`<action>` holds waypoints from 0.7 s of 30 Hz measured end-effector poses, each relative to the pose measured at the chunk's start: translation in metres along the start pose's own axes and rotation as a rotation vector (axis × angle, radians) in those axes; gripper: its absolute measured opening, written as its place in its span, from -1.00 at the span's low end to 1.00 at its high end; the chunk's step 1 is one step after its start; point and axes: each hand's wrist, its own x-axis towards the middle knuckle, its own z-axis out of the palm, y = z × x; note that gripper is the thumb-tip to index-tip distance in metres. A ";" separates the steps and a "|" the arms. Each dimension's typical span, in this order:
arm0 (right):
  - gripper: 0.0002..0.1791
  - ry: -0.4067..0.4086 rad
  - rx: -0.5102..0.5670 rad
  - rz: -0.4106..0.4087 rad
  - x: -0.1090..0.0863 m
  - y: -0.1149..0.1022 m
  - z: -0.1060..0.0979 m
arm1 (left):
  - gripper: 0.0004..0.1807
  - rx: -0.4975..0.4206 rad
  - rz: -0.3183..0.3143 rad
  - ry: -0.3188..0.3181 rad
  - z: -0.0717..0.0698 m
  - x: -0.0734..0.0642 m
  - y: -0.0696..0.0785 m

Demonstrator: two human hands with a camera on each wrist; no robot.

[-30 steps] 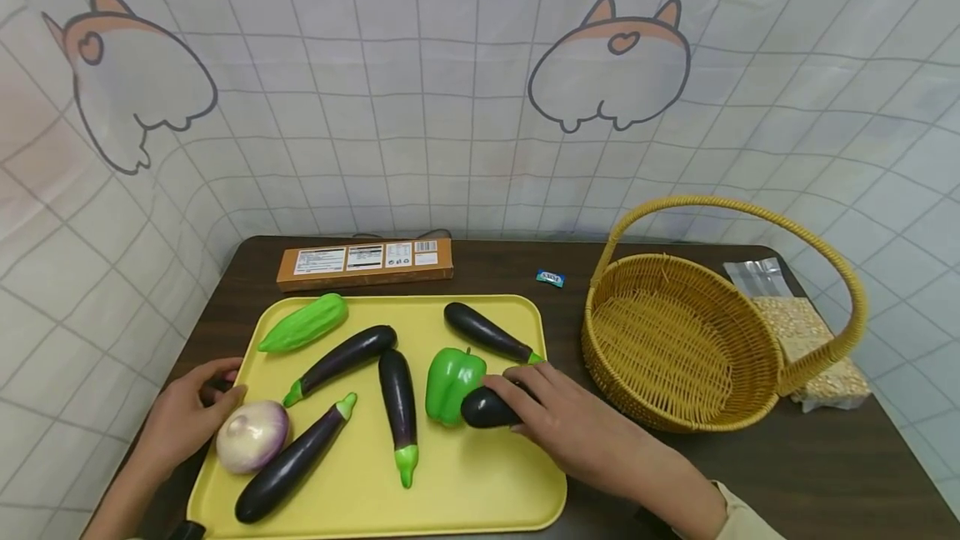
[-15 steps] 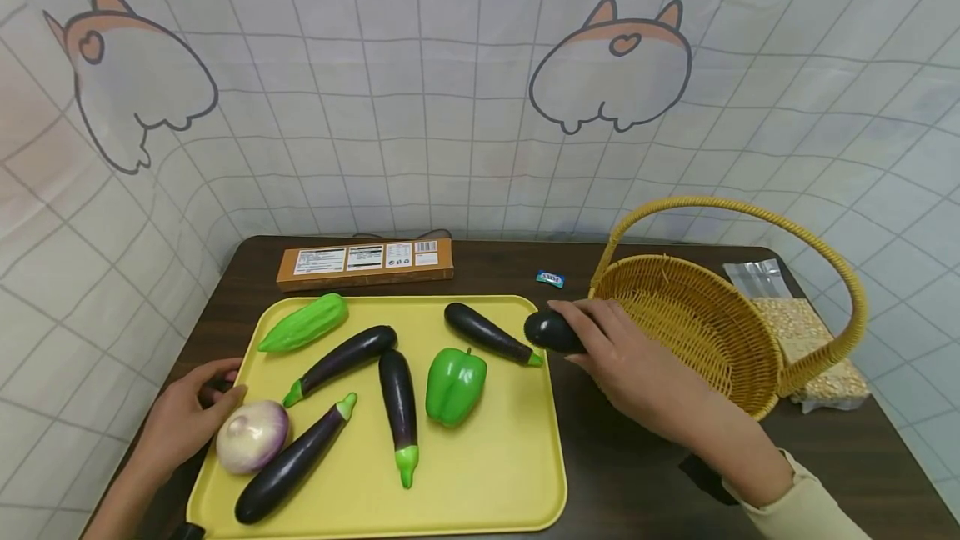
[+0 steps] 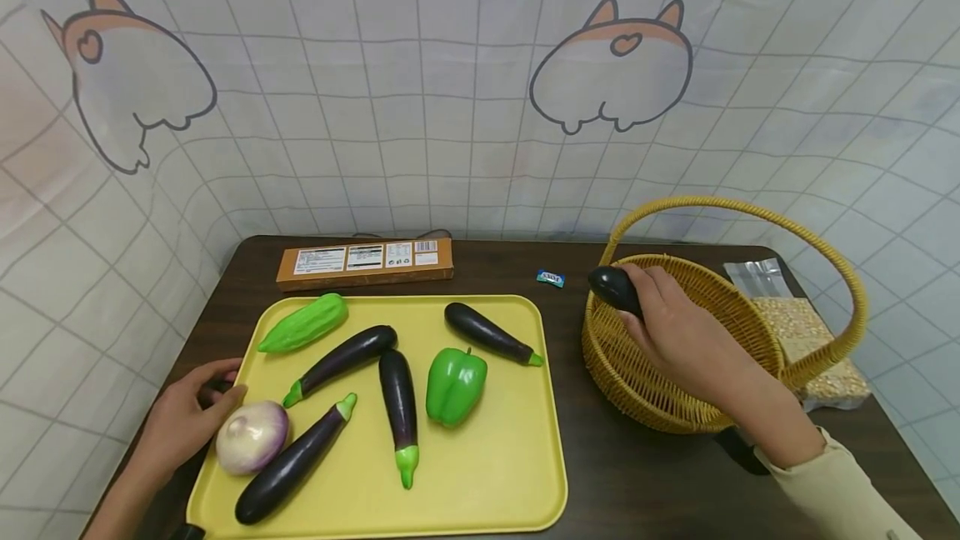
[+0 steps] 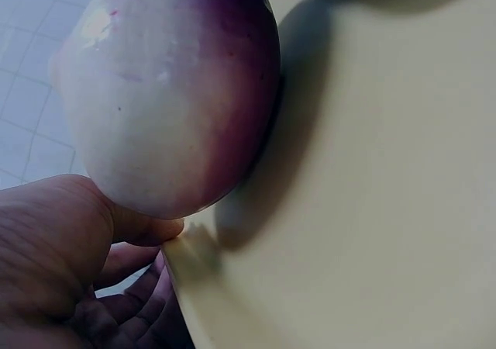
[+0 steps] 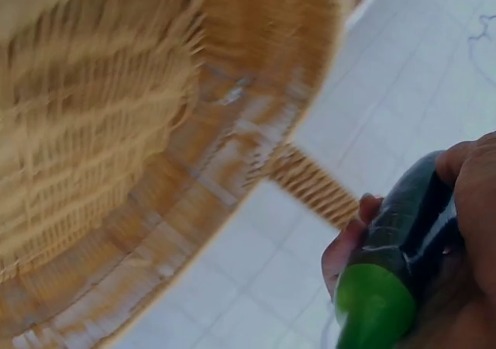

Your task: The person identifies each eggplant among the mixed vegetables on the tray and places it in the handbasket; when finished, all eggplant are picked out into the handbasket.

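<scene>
My right hand (image 3: 671,327) grips a dark eggplant (image 3: 613,287) over the near-left rim of the wicker basket (image 3: 675,407). In the right wrist view the eggplant (image 5: 403,233) shows its green cap between my fingers, with the basket (image 5: 116,155) weave beside it. My left hand (image 3: 187,415) holds the left edge of the yellow tray (image 3: 480,473), thumb against a purple-white onion (image 3: 252,437). The left wrist view shows the onion (image 4: 170,93) resting on the tray (image 4: 372,209) next to my thumb. On the tray lie several eggplants (image 3: 341,361), a green pepper (image 3: 453,386) and a green gourd (image 3: 303,323).
A brown cardboard box (image 3: 365,263) lies behind the tray on the dark table (image 3: 637,473). A small blue wrapper (image 3: 550,277) sits near the basket. A clear bag of grains (image 3: 806,340) lies right of the basket. A tiled curtain hangs behind.
My right hand lifted the eggplant off the tray beside the pepper and carried it right and back to the basket's rim. The left hand stayed on the tray edge.
</scene>
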 end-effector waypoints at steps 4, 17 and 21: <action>-0.35 -0.021 -0.033 0.055 -0.005 0.019 0.002 | -0.53 -0.003 0.000 0.003 0.000 0.002 0.002; -0.43 -0.219 -0.083 0.148 -0.013 0.066 0.009 | -0.54 -0.001 -0.006 -0.011 0.002 -0.001 -0.001; -0.41 -0.299 -0.141 0.179 -0.002 0.078 0.013 | -0.54 0.000 -0.009 -0.006 0.002 0.001 -0.003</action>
